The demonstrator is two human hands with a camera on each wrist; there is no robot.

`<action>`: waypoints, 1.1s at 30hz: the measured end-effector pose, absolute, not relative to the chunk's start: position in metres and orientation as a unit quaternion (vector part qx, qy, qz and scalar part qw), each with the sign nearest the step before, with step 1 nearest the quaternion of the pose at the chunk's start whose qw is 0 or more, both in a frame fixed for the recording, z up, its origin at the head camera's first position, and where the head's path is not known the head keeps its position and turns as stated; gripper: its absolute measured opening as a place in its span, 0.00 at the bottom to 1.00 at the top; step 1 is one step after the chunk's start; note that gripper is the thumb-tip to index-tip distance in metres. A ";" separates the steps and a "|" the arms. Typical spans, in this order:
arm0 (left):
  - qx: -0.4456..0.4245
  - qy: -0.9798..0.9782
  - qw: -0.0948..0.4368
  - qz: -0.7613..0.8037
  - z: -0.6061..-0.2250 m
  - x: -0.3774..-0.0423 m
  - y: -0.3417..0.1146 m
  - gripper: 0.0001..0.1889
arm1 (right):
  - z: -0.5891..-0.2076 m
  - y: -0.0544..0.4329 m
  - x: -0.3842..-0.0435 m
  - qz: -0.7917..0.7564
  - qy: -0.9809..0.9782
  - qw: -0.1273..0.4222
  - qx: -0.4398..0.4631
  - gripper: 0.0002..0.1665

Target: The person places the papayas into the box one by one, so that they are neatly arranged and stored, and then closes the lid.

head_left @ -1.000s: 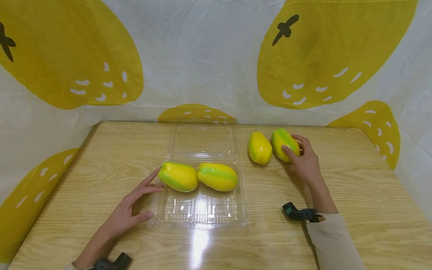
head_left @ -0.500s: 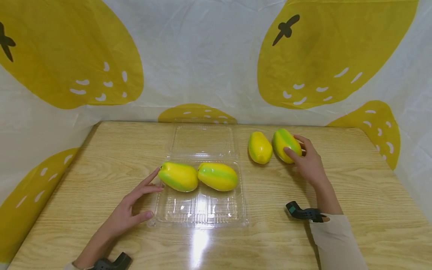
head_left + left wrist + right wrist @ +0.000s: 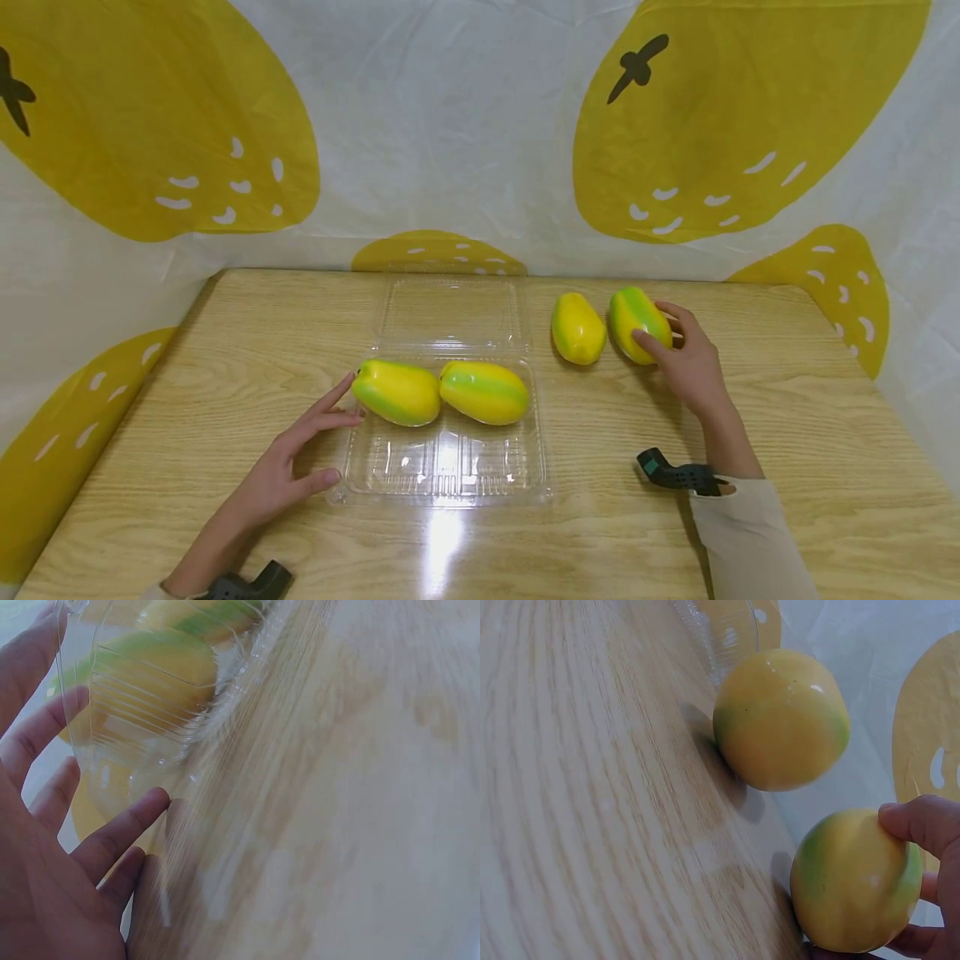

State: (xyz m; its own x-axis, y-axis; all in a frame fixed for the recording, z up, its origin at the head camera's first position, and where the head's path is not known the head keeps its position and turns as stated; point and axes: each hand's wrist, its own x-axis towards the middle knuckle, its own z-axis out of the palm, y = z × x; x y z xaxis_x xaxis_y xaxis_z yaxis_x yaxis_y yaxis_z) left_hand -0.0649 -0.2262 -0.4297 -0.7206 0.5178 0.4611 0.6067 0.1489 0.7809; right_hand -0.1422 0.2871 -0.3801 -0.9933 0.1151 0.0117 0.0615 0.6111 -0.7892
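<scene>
Two yellow-green papayas, a left one [image 3: 397,392] and a right one [image 3: 484,392], lie end to end in the back half of a clear plastic clamshell box [image 3: 442,479]. My left hand [image 3: 281,475] rests at the box's left side with fingers spread. In the left wrist view its fingers [image 3: 71,705] reach the clear wall. My right hand [image 3: 693,367] grips a striped papaya [image 3: 637,325] on the table from the right, thumb on top and fingers round the far side. Another papaya [image 3: 578,328] lies just left of it, with a narrow gap between them.
The box's lid [image 3: 452,312] lies folded back toward the wall. A white cloth [image 3: 450,125] with large yellow fruit prints hangs behind the wooden table [image 3: 247,367] and at its sides. Each wrist wears a black camera mount [image 3: 675,475].
My right hand and the papaya it grips have shifted slightly right, widening the gap to the papaya beside it. The left hand and the box have stayed put.
</scene>
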 end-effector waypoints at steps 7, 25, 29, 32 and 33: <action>-0.370 -0.758 0.043 -0.536 -0.427 -0.064 -0.225 0.30 | -0.380 0.289 -0.142 0.441 -0.895 0.042 -0.050 0.45; -0.377 -0.752 0.047 -0.539 -0.406 -0.058 -0.216 0.30 | -0.358 0.282 -0.136 0.473 -0.876 0.093 -0.032 0.44; -0.380 -0.750 0.048 -0.539 -0.401 -0.057 -0.214 0.30 | -0.352 0.277 -0.135 0.477 -0.872 0.104 -0.023 0.43; -0.379 -0.750 0.046 -0.541 -0.400 -0.057 -0.214 0.30 | -0.350 0.273 -0.134 0.477 -0.872 0.110 -0.014 0.43; -0.378 -0.750 0.045 -0.541 -0.399 -0.057 -0.214 0.29 | -0.349 0.272 -0.134 0.477 -0.872 0.112 -0.011 0.43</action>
State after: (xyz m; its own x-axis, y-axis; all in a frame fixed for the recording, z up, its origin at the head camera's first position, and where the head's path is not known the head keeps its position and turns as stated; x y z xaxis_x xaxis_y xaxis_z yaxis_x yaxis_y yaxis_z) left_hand -0.0565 -0.2140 -0.3994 -0.7097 0.5184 0.4770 0.6160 0.1282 0.7772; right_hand -0.1338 0.2715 -0.3491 -0.9745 0.1264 0.1856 -0.0882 0.5449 -0.8338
